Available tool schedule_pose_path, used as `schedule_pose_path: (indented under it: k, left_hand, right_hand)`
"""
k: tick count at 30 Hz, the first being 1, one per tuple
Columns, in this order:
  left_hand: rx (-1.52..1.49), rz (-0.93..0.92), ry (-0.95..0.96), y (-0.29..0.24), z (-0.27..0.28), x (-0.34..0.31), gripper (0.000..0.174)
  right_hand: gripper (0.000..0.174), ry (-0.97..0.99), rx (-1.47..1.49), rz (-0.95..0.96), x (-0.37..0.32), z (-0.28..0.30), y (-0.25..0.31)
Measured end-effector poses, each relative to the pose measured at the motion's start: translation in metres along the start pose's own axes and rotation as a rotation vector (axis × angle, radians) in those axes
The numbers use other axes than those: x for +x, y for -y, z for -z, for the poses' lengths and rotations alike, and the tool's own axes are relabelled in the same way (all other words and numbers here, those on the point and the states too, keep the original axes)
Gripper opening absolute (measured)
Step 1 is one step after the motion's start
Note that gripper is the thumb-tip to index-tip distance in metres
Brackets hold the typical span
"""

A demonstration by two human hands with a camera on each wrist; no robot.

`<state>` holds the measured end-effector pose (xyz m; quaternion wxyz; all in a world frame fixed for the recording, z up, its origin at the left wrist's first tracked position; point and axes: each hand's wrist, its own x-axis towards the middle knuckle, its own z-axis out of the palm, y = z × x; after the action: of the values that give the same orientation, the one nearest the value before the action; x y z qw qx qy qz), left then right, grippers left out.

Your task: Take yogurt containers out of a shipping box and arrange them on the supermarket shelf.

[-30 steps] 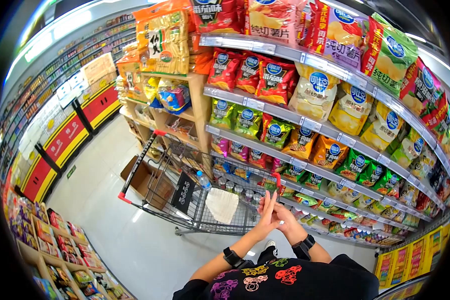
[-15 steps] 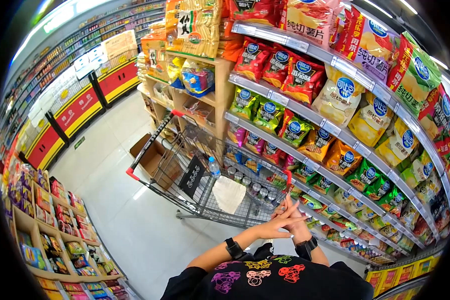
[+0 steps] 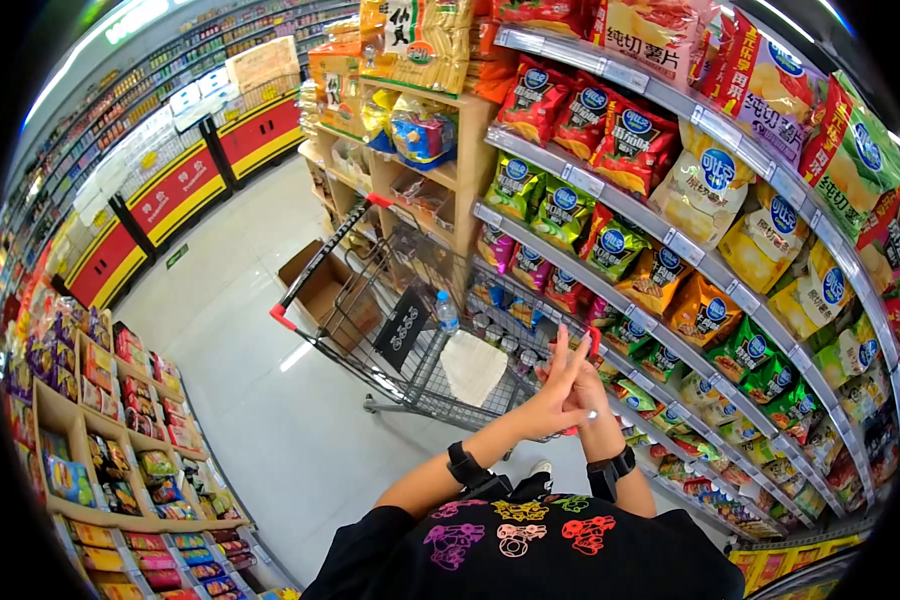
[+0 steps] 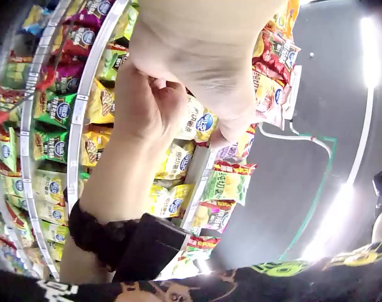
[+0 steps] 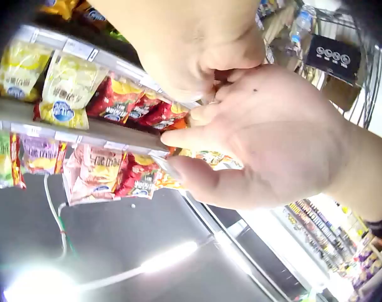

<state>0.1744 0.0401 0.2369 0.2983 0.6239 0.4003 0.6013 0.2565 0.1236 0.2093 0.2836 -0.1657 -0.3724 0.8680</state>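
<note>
Both hands are together in front of the body, near the cart's right end in the head view. My left hand (image 3: 553,402) has straight, spread fingers that cross the other hand; its palm and extended thumb show in the right wrist view (image 5: 273,138). Against it lies my right hand (image 3: 599,424), with curled fingers meeting the left fingers in the left wrist view (image 4: 145,108). The overlap hides several fingertips. No product is seen in either hand. A shopping cart (image 3: 397,393) holds a white cloth-like item (image 3: 473,368) and a water bottle (image 3: 447,315).
Shelves of chip bags (image 3: 683,250) rise along the right. A wooden rack (image 3: 475,165) stands beyond the cart, near a cardboard box (image 3: 320,290). Another snack display (image 3: 60,425) is at left, with red and yellow promotion bins (image 3: 170,195) farther back. Tiled floor (image 3: 232,345) lies between.
The cart, rack and shelves have shifted rightward in the head view. The hands have stayed together, while the left fingers have changed from pointing sideways to pointing upward.
</note>
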Motion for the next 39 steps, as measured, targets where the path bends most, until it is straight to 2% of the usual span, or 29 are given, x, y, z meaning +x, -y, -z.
schedule_pose_path:
  k: [4,7,11,12,15,16,17,18,19,20,21,22,23,27,31,35,36,39]
  left_hand:
    - [0.209,-0.017,0.12,-0.009,-0.01,-0.008,0.093]
    - [0.237,-0.084,0.269,-0.022,-0.007,-0.009,0.093]
    - [0.262,-0.096,0.356,-0.027,-0.008,-0.01,0.096]
    - [0.262,-0.106,0.329,-0.023,-0.009,-0.01,0.097]
    - [0.177,-0.052,0.266,-0.021,-0.004,-0.009,0.097]
    - [0.214,-0.107,0.187,-0.019,-0.002,-0.01,0.099]
    - [0.256,-0.168,0.108,-0.015,0.003,-0.01,0.1]
    - [0.294,-0.23,0.03,-0.017,0.009,-0.007,0.102]
    - [0.205,-0.207,0.013,-0.019,0.013,-0.004,0.102]
    - [0.11,-0.179,-0.002,-0.023,0.016,-0.001,0.102]
    - [0.014,-0.151,-0.016,-0.029,0.018,0.0,0.103]
    - [0.158,-0.173,-0.013,-0.043,0.017,-0.001,0.103]
    - [0.174,-0.174,-0.012,-0.044,0.015,-0.001,0.103]
    - [0.221,-0.158,0.014,-0.027,0.001,-0.001,0.103]
    - [0.363,-0.216,0.044,-0.018,-0.006,0.001,0.102]
    - [0.48,-0.214,0.082,-0.011,-0.016,-0.003,0.1]
    - [0.483,-0.217,0.098,-0.01,-0.018,-0.003,0.1]
    - [0.465,-0.12,0.228,-0.01,-0.014,-0.005,0.101]
  right_hand:
    - [0.029,-0.214,0.153,-0.097,-0.005,-0.003,-0.007]
    - [0.028,-0.179,0.302,-0.144,-0.017,-0.006,-0.001]
    - [0.036,0.043,0.299,-0.167,-0.013,0.002,0.007]
    - [0.041,-0.052,0.264,-0.158,-0.015,-0.009,0.013]
    - [0.04,-0.006,0.214,-0.108,-0.012,-0.022,0.02]
    - [0.03,0.112,0.206,-0.05,-0.011,-0.024,0.022]
    - [0.027,0.129,0.089,0.005,-0.01,-0.032,0.025]
    - [0.027,0.143,-0.027,0.061,-0.013,-0.048,0.03]
    - [0.03,0.149,-0.14,0.116,-0.017,-0.055,0.032]
    - [0.04,0.213,-0.048,0.136,-0.013,-0.047,0.029]
    - [0.039,0.254,-0.057,0.153,-0.01,-0.043,0.028]
    - [0.039,0.293,-0.07,0.17,-0.008,-0.04,0.029]
    - [0.039,0.335,-0.083,0.189,-0.007,-0.039,0.031]
    - [0.029,0.296,-0.111,0.24,-0.009,-0.048,0.034]
    - [0.025,-0.033,-0.065,0.21,-0.016,-0.049,0.028]
    - [0.033,-0.06,-0.014,0.215,-0.019,-0.046,0.029]
    - [0.043,-0.118,-0.037,0.179,-0.017,-0.044,0.031]
    - [0.051,-0.037,0.196,0.068,-0.018,-0.039,0.039]
